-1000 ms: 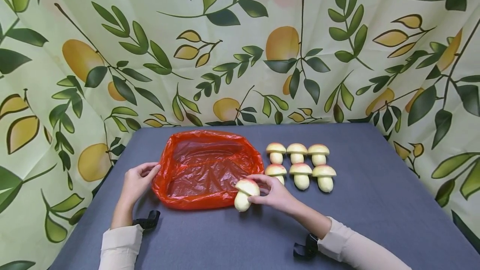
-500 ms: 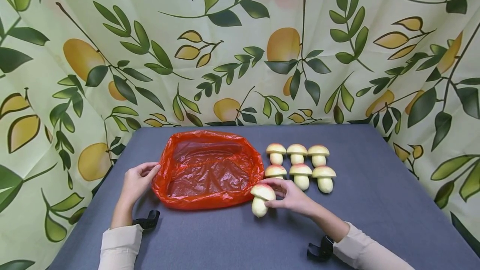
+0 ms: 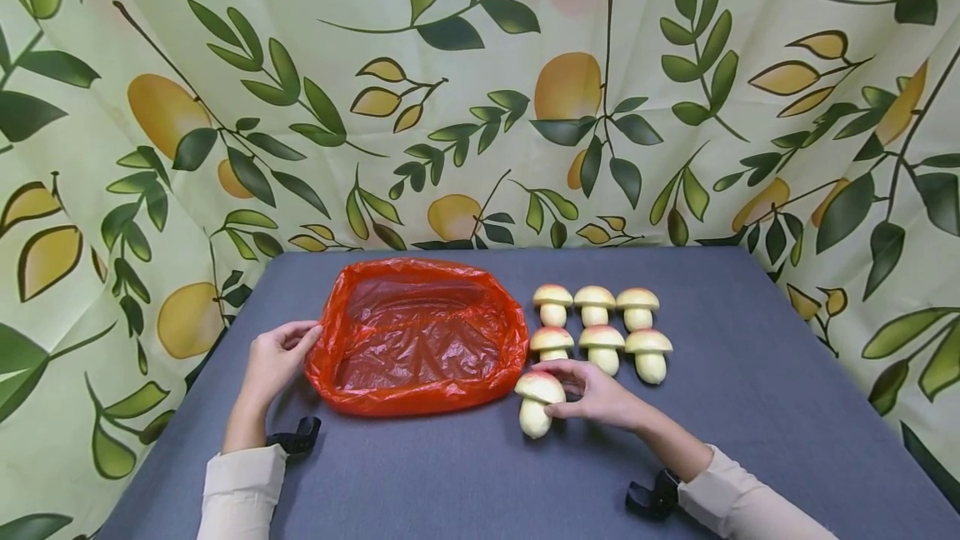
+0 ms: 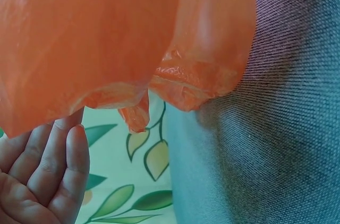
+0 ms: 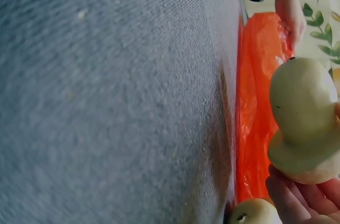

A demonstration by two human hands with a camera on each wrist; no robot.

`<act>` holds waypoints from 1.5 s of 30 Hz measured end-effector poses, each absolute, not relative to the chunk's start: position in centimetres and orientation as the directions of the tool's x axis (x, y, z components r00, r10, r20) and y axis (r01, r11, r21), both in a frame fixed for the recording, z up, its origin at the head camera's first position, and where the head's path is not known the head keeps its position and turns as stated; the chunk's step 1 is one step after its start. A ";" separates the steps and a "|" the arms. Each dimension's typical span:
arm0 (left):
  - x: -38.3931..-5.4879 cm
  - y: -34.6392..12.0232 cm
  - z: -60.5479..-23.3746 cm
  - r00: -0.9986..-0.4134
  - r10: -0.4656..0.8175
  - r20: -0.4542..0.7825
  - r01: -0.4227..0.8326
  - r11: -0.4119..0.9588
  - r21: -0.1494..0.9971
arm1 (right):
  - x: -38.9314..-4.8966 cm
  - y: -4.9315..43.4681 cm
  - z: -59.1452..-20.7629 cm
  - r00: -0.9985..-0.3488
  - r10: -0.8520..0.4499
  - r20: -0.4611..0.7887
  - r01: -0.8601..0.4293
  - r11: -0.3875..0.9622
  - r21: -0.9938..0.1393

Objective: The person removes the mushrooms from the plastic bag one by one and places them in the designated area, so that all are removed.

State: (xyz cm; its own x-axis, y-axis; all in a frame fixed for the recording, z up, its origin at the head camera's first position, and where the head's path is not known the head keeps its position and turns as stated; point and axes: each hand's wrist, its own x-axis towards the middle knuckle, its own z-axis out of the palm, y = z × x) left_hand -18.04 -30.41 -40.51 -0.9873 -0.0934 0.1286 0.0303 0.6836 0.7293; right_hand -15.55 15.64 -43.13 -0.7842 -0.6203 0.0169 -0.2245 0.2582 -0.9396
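A red plastic bag [image 3: 420, 402] stands on the table with its mouth spread wide and nothing inside. My left hand [image 3: 277, 357] pinches its left rim; in the left wrist view the fingers [image 4: 48, 165] go behind the orange-looking plastic. Just off the bag's front right corner, my right hand [image 3: 596, 394] holds a toy mushroom [image 3: 537, 407], pale yellow with a reddish cap top, between thumb and fingers. The right wrist view shows this mushroom [image 5: 303, 102] close up, stem toward the bag. Several matching mushrooms [image 3: 595, 307] stand in two rows right of the bag.
Grey-blue cloth covers the table [image 3: 750, 373]. Behind it and at both sides hangs a curtain [image 3: 480, 90] printed with leaves and fruit. Each wrist wears a black strap mount [image 3: 655, 497].
My right hand has moved right and slightly toward me with the mushroom, from the bag's front rim to beside its corner. My left hand has stayed at the left rim.
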 end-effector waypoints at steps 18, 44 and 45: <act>-18.2 -30.5 -40.6 -0.985 -0.101 0.139 0.035 0.674 0.738 | -15.9 17.5 -43.8 -0.755 -0.656 -0.003 -0.253 0.296 -0.921; -18.1 -30.3 -40.5 -0.978 -0.104 0.183 0.065 0.678 0.732 | -15.8 18.9 -43.4 -0.796 -0.606 -0.012 -0.340 0.463 -0.818; -18.1 -30.4 -40.6 -0.978 -0.107 0.181 0.061 0.679 0.732 | -15.9 19.0 -43.3 -0.796 -0.605 -0.005 -0.346 0.462 -0.817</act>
